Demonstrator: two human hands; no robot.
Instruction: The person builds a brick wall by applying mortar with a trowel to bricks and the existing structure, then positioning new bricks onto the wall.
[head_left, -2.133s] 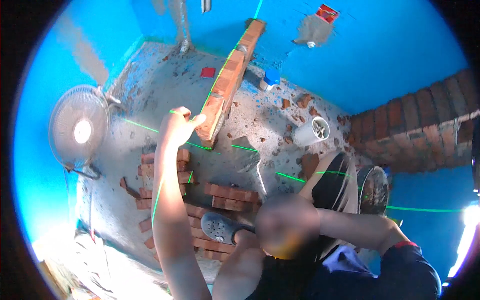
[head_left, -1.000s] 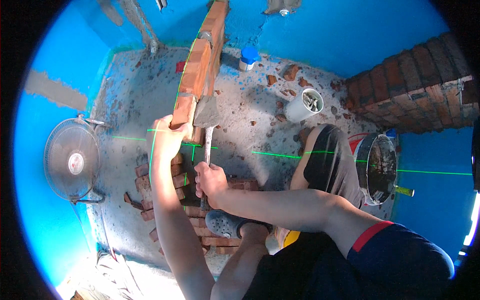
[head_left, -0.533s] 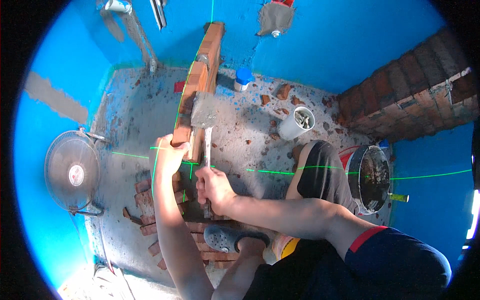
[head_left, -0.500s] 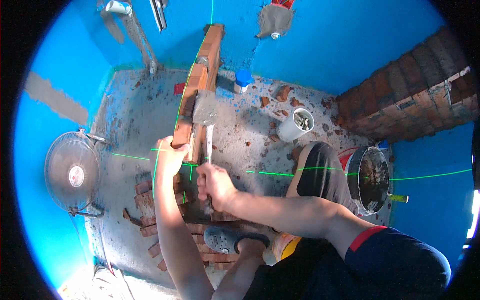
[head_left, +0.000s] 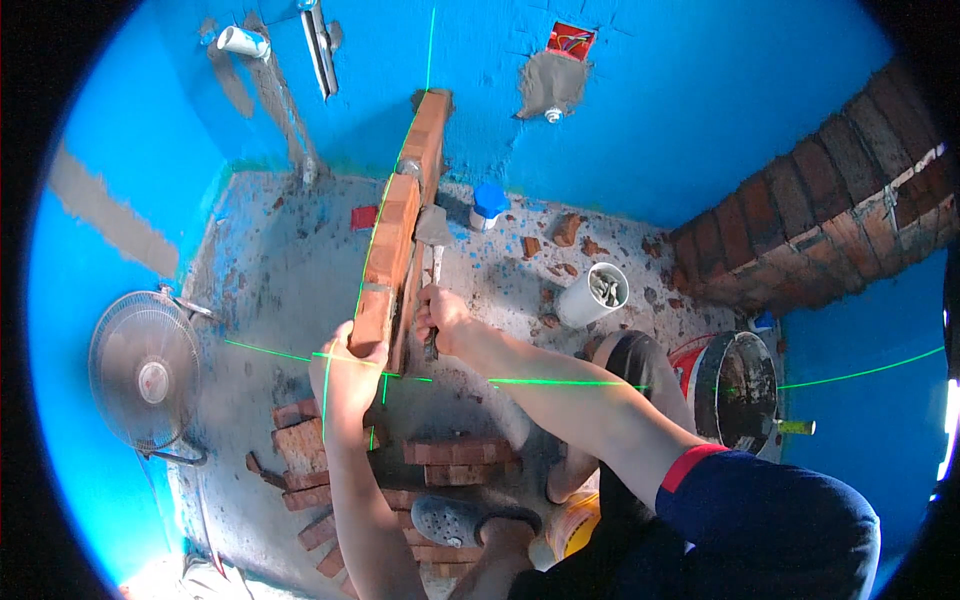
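A low brick wall (head_left: 396, 215) runs from the far blue wall toward me. At its near end my left hand (head_left: 350, 375) is closed round the last brick (head_left: 373, 318), thumb on the right side and fingers at the left. To the right of the wall my right hand (head_left: 442, 318) grips the handle of a trowel (head_left: 433, 226). The small grey blade points away from me, close beside the wall's right face. Whether the blade touches the bricks I cannot tell. Green laser lines run along the wall's left edge and across my left hand.
Loose bricks (head_left: 460, 452) lie in stacks near my foot. A mortar bucket (head_left: 745, 390) stands at the right, a white container (head_left: 592, 295) and a blue-lidded jar (head_left: 488, 207) farther off. A fan (head_left: 145, 370) is at the left. Brick rubble (head_left: 566, 230) litters the floor.
The whole view has shifted, so the scene sits lower. My right hand and the trowel have moved away from me along the wall. My left hand stays on the end brick.
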